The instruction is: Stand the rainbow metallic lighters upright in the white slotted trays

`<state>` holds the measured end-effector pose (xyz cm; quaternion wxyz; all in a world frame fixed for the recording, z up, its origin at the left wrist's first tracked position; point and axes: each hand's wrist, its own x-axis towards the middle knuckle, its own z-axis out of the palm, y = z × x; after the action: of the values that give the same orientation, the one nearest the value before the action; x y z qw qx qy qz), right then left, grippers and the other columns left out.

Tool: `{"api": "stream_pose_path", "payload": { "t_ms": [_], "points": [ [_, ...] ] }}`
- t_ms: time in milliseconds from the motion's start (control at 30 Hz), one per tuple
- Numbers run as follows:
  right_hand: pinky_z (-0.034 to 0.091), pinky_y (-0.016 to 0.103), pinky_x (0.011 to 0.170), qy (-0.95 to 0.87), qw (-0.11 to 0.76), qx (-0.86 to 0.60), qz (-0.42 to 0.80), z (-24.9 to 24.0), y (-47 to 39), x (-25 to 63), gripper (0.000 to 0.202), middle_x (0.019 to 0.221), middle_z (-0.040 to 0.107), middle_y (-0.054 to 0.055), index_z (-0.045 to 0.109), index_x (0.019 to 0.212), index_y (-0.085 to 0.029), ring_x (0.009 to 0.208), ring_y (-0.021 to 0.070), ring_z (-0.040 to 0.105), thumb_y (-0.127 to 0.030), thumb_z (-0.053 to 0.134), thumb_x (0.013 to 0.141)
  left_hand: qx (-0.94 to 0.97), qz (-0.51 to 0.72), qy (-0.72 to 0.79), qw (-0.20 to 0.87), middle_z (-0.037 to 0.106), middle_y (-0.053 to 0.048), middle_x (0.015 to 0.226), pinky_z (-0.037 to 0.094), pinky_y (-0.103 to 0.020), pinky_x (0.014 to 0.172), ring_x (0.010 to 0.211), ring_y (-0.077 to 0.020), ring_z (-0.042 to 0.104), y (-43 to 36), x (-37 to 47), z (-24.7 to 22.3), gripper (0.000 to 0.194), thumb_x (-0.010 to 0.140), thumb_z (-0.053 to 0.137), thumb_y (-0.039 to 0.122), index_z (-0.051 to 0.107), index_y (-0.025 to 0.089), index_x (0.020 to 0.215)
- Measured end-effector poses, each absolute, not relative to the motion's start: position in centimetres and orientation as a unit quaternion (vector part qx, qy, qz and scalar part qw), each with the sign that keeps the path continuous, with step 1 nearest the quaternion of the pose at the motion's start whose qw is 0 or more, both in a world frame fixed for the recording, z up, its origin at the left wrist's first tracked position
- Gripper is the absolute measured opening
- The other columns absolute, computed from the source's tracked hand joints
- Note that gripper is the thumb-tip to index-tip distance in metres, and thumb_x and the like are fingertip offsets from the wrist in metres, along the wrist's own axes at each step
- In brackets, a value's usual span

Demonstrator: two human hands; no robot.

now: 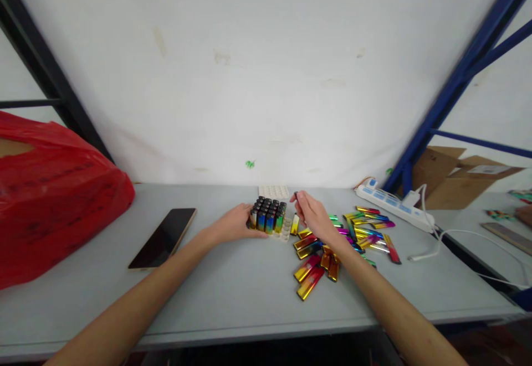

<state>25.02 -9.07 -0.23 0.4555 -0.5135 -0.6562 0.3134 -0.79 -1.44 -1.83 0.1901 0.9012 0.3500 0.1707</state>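
Rows of upright black-topped lighters point(268, 209) with shiny coloured bodies stand in a white tray point(285, 230). Its right end has bare slots. My left hand point(236, 223) grips the left side of this tray, thumb at the front and fingers behind, partly hidden. Just right of the tray, my right hand point(311, 214) is pinched around a lighter point(295, 225); a dark tip shows above the fingers and a yellow body below. Under and beside my right forearm lies a loose pile of metallic lighters point(311, 283) in red, gold, blue, green and purple.
Behind the tray, a second white slotted tray point(273, 191) lies near the wall. A phone point(164, 238) rests at left beside a big red plastic bag point(62, 200). On the right are a white power strip point(394, 205), its cable and an open cardboard box point(453, 180).
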Motion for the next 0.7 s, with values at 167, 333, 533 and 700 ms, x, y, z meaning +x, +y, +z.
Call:
{"api": "stream_pose_path", "payload": {
  "t_ms": [167,333,533,700],
  "points": [
    [0.046,0.034,0.083,-0.765,0.42,-0.484,0.061,1.2,-10.3,24.8,0.034,0.094,0.06,0.007,0.057,0.094,-0.022,0.088,0.0213,0.058,-0.052,0.044,0.103,0.903,0.181,0.334,0.203,0.075,-0.006,0.113,0.053,-0.034,0.091,0.102,-0.0296,0.069,-1.4,-0.8,-1.9,0.066,0.068,0.079,0.067,0.07,0.022,0.116],
    [0.043,0.03,0.066,-0.787,0.364,-0.485,0.116,1.1,-10.8,24.3,0.03,0.072,0.063,0.0,0.055,0.09,-0.024,0.065,0.0178,0.058,-0.052,0.05,0.102,0.902,0.174,0.342,0.197,0.075,-0.007,0.114,0.053,-0.035,0.089,0.103,-0.0307,0.068,-1.5,-0.8,-1.7,0.067,0.068,0.079,0.066,0.07,0.021,0.117],
    [0.045,0.028,0.064,-0.793,0.337,-0.472,0.184,0.2,-10.8,23.9,0.026,0.078,0.071,0.0,0.052,0.093,-0.025,0.069,0.0185,0.067,-0.048,0.061,0.097,0.909,0.182,0.319,0.196,0.075,-0.006,0.114,0.052,-0.034,0.091,0.103,-0.0295,0.068,-1.5,-0.7,-1.7,0.064,0.07,0.08,0.065,0.07,0.022,0.117],
    [0.045,0.026,0.064,-0.806,0.303,-0.475,0.181,0.2,-10.9,23.9,0.024,0.082,0.072,0.0,0.052,0.1,-0.024,0.072,0.018,0.069,-0.045,0.064,0.097,0.909,0.183,0.318,0.198,0.076,-0.005,0.108,0.053,-0.032,0.085,0.097,-0.028,0.07,-1.5,-0.7,-1.8,0.059,0.071,0.079,0.064,0.071,0.022,0.111]
  ]
}}
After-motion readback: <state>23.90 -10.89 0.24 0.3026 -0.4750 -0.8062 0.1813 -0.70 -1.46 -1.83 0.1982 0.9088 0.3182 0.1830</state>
